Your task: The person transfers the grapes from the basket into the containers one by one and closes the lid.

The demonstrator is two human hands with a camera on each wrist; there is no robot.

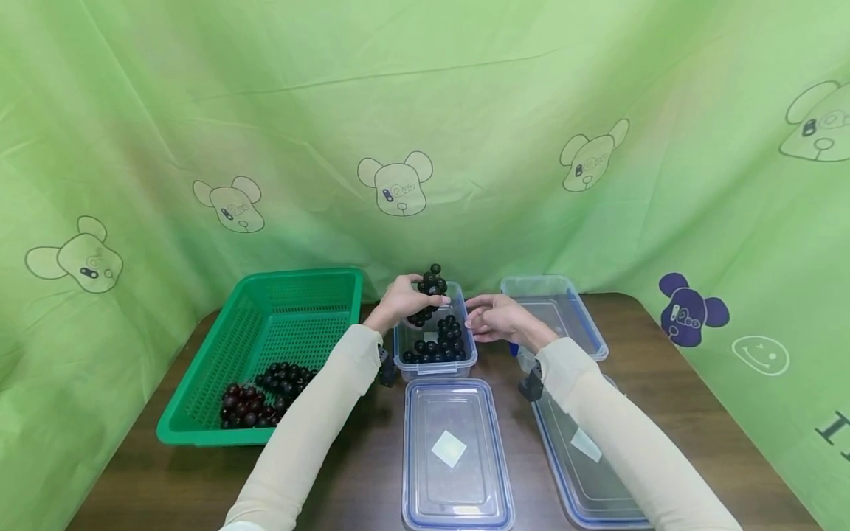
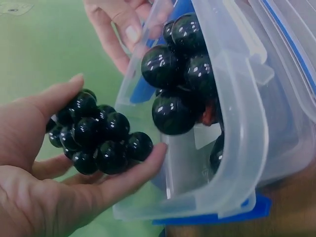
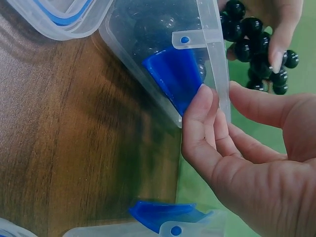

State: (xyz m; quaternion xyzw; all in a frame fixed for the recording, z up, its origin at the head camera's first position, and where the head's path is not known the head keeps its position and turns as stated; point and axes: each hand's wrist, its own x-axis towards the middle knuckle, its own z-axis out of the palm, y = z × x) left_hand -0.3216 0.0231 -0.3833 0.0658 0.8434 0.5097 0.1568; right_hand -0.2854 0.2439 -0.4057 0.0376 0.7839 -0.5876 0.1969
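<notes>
On the worktop [image 1: 365,472], a lid [image 1: 458,457] lies near; beyond it, the right grip [image 1: 501,318] holds the container [image 1: 434,368] by its right wall. At its far end, the left grip [image 1: 406,299] clamps a grape bunch [image 1: 432,284]; squeezing too hard could shed berries.

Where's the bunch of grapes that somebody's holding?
In the head view, the bunch of grapes is in the person's left hand, over the far end of the open box, to the right of the green basket.
</notes>
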